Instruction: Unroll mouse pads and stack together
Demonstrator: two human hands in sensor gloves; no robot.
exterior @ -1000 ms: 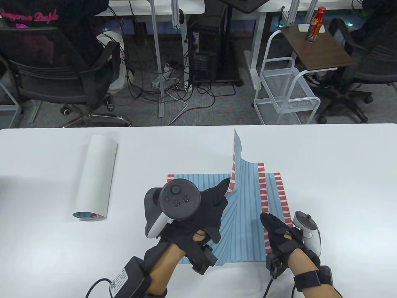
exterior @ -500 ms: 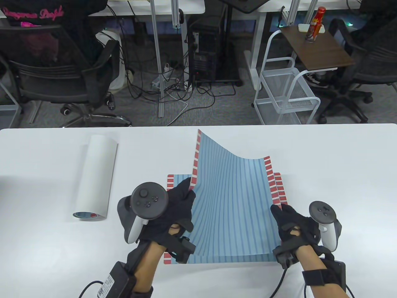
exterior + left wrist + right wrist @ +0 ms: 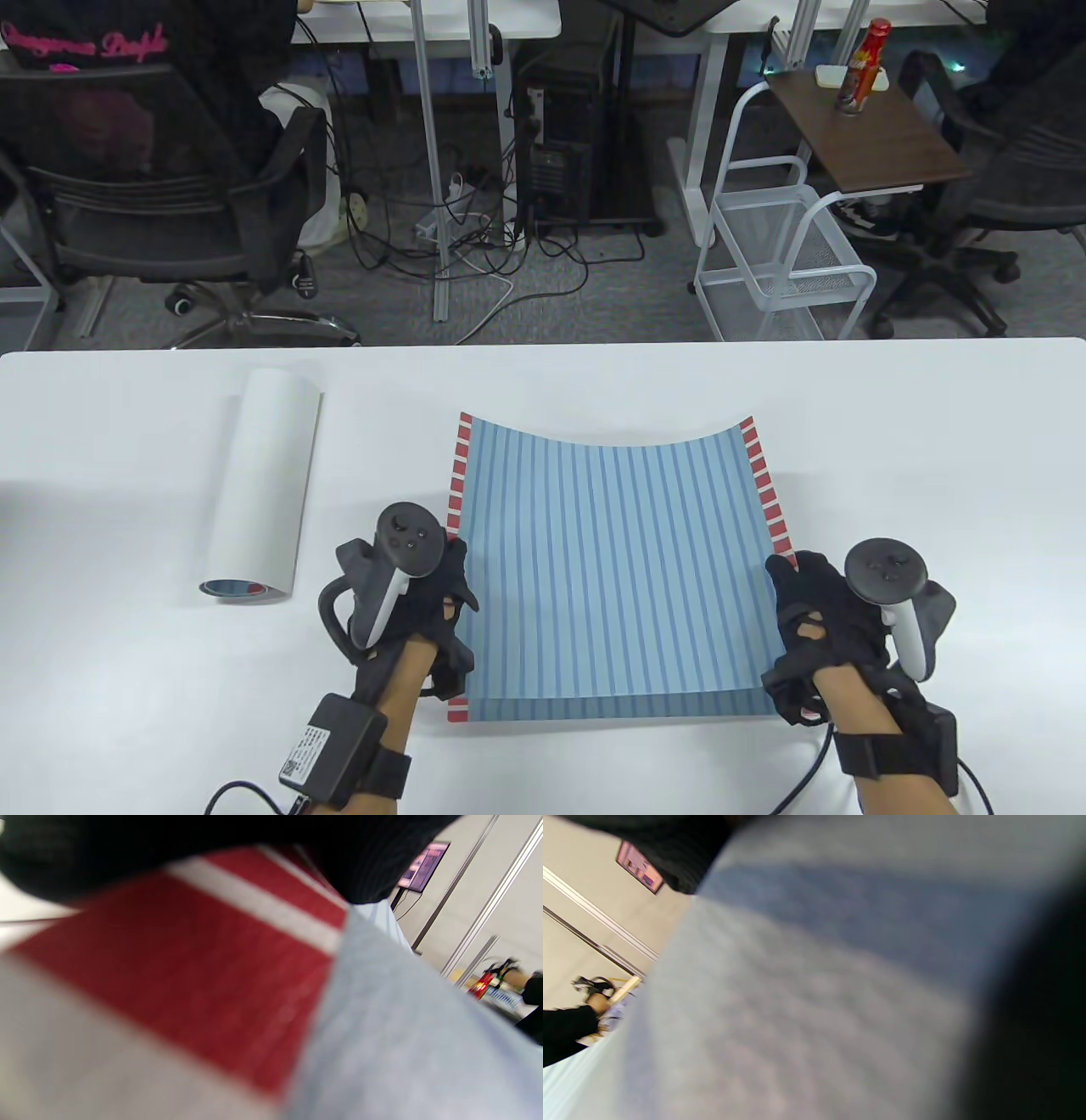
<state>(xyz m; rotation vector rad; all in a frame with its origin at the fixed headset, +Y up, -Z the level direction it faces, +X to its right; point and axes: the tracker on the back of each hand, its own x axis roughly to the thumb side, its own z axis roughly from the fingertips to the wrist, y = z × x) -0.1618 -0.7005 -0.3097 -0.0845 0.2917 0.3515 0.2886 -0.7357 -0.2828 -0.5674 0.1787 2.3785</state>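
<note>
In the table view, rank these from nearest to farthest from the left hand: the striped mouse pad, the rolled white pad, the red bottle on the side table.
1. Striped mouse pad: the left hand is at its left edge.
2. Rolled white pad: on the table, farther left.
3. Red bottle: far back right, on the brown side table.

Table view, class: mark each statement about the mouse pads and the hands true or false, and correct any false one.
1. The striped mouse pad lies between the left hand and right hand. True.
2. The rolled pad lies right of the striped one. False: it lies left.
3. The striped pad's far edge curls up. True.
4. The rolled pad is being held. False: neither hand touches it.
</note>
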